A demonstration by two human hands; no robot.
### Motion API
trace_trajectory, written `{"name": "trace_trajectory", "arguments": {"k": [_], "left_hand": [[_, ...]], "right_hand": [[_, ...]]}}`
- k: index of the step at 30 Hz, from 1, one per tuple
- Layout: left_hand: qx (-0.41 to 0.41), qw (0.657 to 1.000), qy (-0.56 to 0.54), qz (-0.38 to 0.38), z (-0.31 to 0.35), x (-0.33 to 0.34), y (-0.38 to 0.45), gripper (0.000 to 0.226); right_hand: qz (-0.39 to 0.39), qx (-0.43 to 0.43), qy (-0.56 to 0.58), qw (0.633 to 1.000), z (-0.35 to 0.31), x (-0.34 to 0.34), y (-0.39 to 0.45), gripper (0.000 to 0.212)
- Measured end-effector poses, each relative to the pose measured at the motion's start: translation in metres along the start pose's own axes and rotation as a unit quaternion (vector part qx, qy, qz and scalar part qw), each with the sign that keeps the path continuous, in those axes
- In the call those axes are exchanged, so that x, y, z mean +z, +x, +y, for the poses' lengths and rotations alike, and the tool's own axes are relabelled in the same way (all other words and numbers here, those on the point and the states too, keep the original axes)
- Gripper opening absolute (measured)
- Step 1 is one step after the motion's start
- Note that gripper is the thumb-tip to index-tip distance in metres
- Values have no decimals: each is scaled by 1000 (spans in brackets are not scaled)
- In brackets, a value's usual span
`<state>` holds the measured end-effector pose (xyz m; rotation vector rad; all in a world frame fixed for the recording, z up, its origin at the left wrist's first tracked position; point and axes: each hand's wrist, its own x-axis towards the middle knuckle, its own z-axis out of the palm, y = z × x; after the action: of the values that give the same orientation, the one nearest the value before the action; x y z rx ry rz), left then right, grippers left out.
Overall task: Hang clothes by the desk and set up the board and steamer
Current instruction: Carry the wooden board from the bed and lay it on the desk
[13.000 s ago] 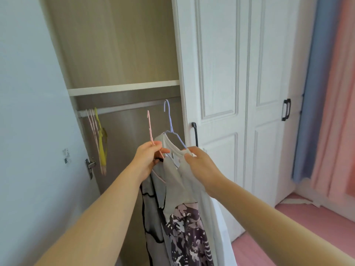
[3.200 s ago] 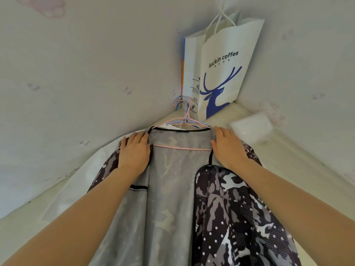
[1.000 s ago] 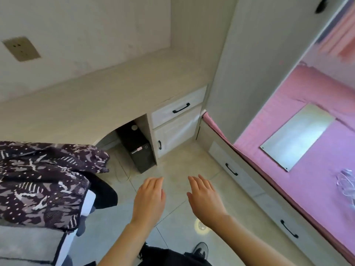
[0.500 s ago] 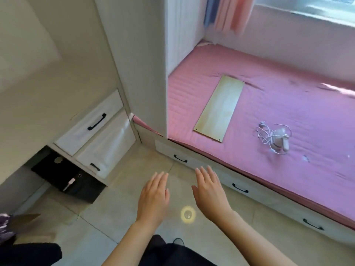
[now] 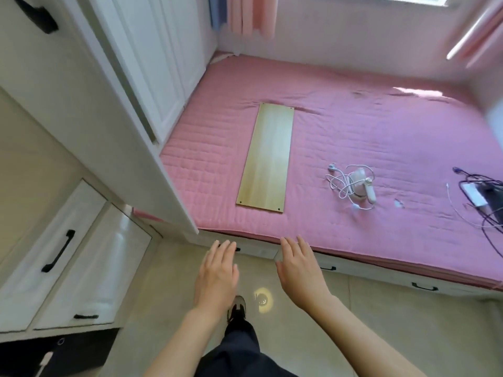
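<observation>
A long pale wooden board (image 5: 266, 158) lies flat on the pink bed (image 5: 353, 131). To its right on the bed sits a small white steamer (image 5: 360, 185) with its white cord tangled around it. My left hand (image 5: 217, 273) and my right hand (image 5: 299, 268) hover side by side over the tiled floor just short of the bed's front edge. Both hands have straight fingers, palms down, and hold nothing. The clothes are out of view.
A white wardrobe (image 5: 122, 77) stands left of the bed. White desk drawers (image 5: 54, 257) with black handles are at lower left, a black box (image 5: 54, 352) beneath. Dark cables and a device (image 5: 481, 194) lie at the bed's right edge. Drawers run under the bed.
The view has swung from the desk and the clothes laid there round to the bed, and I have stepped closer to it. Both hands stay empty and now reach toward the bed's edge.
</observation>
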<state>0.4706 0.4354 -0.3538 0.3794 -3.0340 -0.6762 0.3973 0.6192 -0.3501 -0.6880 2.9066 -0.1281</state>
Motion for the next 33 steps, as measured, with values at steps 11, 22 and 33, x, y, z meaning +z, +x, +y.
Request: {"name": "trace_trajectory", "arguments": {"k": [11,22,33], "left_hand": [[51,997,30,-47,-9,-7,154,50],[10,992,7,-122,19,45,282,51],[-158,971,-47,-175,14,129,394,48]], "right_hand": [[-1,59,20,998,29,-15,121,46],[-82,44,42,995,108,3,249,49],[-171,45,91,980,186,45,370,39]]}}
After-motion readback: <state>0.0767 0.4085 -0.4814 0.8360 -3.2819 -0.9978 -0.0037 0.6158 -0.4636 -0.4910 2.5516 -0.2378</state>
